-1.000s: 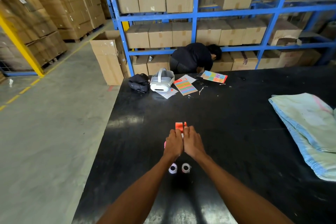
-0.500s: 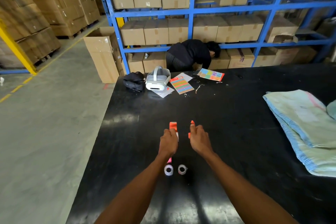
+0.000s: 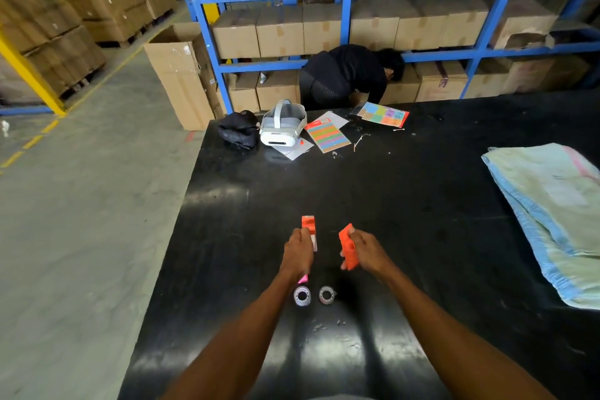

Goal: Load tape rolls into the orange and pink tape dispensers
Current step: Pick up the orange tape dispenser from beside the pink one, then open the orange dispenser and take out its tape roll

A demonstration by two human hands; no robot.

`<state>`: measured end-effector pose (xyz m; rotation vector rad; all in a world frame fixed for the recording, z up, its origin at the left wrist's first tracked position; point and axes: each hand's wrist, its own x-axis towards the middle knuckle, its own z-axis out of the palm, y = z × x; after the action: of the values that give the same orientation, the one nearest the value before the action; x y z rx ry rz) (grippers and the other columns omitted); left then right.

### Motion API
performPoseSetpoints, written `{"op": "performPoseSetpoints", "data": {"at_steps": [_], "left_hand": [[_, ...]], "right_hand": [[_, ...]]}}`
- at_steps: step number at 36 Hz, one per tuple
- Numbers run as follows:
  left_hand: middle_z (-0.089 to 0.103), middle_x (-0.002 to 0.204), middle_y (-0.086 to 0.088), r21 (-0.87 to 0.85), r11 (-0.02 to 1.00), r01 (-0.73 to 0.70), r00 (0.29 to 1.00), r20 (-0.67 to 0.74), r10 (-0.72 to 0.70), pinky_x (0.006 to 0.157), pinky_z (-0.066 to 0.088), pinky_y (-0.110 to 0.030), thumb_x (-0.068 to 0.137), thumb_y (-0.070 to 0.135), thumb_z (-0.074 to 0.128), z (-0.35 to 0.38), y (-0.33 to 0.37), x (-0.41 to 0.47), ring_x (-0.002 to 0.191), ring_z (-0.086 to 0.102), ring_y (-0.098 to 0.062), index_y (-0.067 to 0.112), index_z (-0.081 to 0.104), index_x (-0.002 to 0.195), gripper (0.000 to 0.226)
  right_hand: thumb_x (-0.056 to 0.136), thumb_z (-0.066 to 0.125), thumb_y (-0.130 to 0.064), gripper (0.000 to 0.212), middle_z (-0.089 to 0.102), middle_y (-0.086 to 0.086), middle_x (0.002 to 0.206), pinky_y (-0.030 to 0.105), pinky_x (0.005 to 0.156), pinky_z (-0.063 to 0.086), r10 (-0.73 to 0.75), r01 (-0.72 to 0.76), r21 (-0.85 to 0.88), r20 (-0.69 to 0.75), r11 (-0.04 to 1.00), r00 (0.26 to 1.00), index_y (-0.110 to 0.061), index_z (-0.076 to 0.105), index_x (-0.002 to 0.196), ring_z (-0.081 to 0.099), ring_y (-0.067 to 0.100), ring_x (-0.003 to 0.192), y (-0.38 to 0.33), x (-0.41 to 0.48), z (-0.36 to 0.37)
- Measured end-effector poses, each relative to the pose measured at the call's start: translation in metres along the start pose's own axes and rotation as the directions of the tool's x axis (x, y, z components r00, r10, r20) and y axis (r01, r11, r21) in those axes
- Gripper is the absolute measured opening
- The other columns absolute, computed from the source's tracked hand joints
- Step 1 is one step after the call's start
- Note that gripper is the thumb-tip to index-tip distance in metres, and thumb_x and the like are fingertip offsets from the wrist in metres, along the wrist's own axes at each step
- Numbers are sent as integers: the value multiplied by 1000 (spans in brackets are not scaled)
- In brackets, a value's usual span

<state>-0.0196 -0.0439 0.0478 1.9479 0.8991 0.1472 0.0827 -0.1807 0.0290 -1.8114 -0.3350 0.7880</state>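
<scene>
My left hand [image 3: 297,253] grips one orange piece of the orange dispenser [image 3: 308,227], which has a white part below it. An orange shell piece [image 3: 347,248] stands on end in my right hand [image 3: 368,250]. The two pieces are held apart above the black table [image 3: 422,204]. A sliver of the pink dispenser [image 3: 303,279] shows under my left wrist; the rest of it is hidden. Two small clear tape rolls lie side by side on the table just below my hands, the left roll [image 3: 302,296] and the right roll [image 3: 326,295].
At the table's far end lie a white headset [image 3: 282,127], a black pouch [image 3: 238,130] and coloured sheets [image 3: 328,136]. A folded pale cloth [image 3: 548,211] covers the right side. A person in black [image 3: 344,75] bends at the blue shelves. The table's left edge drops to the floor.
My hands were together on the orange dispenser; they have moved apart, each with an orange piece. The right piece has turned more into view.
</scene>
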Motion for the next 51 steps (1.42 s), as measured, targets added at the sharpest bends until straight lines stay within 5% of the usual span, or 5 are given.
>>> {"op": "performPoseSetpoints", "data": {"at_steps": [18, 30, 37, 42, 51], "left_hand": [[55, 123, -21, 460, 875, -149, 976, 211, 56, 74, 28, -25, 95, -2, 46, 27, -4, 21, 107, 58, -35, -4, 53, 119, 25], [55, 124, -28, 236, 970, 66, 976, 185, -111, 78, 42, -35, 103, 5, 38, 49, -9, 33, 103, 58, -37, -3, 52, 116, 20], [56, 103, -19, -22, 967, 255, 958, 140, -250, 86, 49, -48, 108, 32, 27, 51, -14, 38, 107, 58, -50, 0, 54, 120, 44], [56, 133, -29, -62, 954, 294, 942, 189, -278, 99, 48, -51, 108, 35, 23, 50, -15, 38, 124, 54, -48, 8, 55, 122, 45], [52, 90, -6, -149, 950, 275, 950, 191, -245, 59, 41, -28, 107, 37, 27, 48, -29, 36, 78, 51, -25, 34, 43, 76, 36]], "right_hand": [[105, 50, -27, 20, 56, 10, 67, 28, 40, 51, 165, -160, 121, -26, 980, 986, -10, 54, 95, 56, 17, 45, 32, 32, -18], [96, 58, -41, 46, 67, 13, 71, 42, 70, 52, 191, -292, -309, -318, 905, 929, -15, 47, 59, 70, 39, 79, 105, 60, -24], [101, 38, -29, 35, 66, 19, 117, 49, 101, 43, 275, -423, -404, -374, 811, 886, -12, 68, 106, 59, 38, 114, 106, 57, -14], [100, 39, -27, 37, 64, 20, 119, 49, 100, 46, 263, -462, -425, -448, 778, 854, -9, 70, 111, 58, 39, 114, 105, 58, -9], [92, 55, -34, 30, 66, 12, 117, 46, 99, 38, 163, -513, -600, -539, 614, 826, -15, 73, 107, 57, 33, 115, 90, 47, -9]]}}
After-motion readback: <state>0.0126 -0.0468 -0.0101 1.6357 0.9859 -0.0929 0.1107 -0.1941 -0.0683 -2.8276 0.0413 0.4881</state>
